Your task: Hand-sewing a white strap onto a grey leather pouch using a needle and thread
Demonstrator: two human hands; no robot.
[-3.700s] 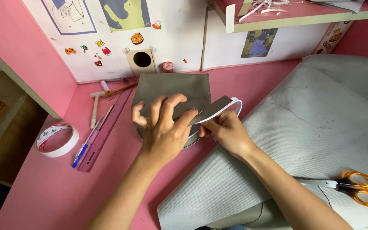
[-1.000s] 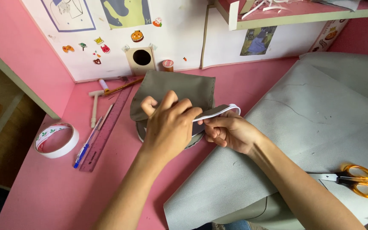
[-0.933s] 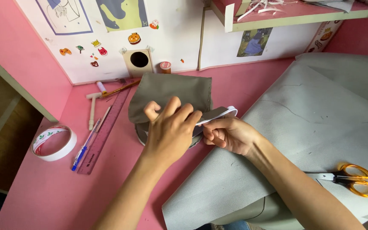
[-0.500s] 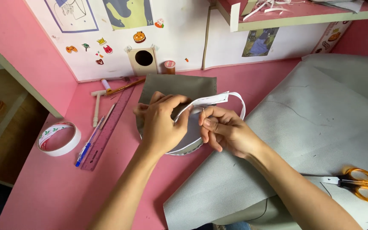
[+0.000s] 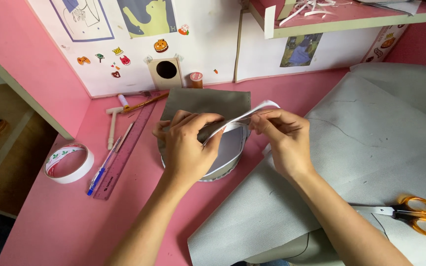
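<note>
Your left hand (image 5: 188,148) lies over the round grey-covered disc (image 5: 225,152) at the middle of the pink surface (image 5: 75,216), pressing it flat so it cannot slide, while its fingers (image 5: 208,123) close on one end of the white strip (image 5: 245,116). Your right hand (image 5: 282,140), at about three o'clock from the disc, pinches the other end of that strip between thumb and forefinger, lifting it clear of the disc's rim so it arches between both hands; holding it taut this way seems to keep it from sticking or curling.

A smaller grey fabric piece (image 5: 205,101) sits under the disc toward twelve o'clock. The large grey sheet (image 5: 371,148) spreads out at three to five o'clock, with the orange-handled scissors (image 5: 410,214) resting on it at four o'clock, well apart from your hands. At nine o'clock lie a purple ruler (image 5: 124,148) and a blue pen (image 5: 107,165) side by side, and beyond them a roll of tape (image 5: 68,162).
</note>
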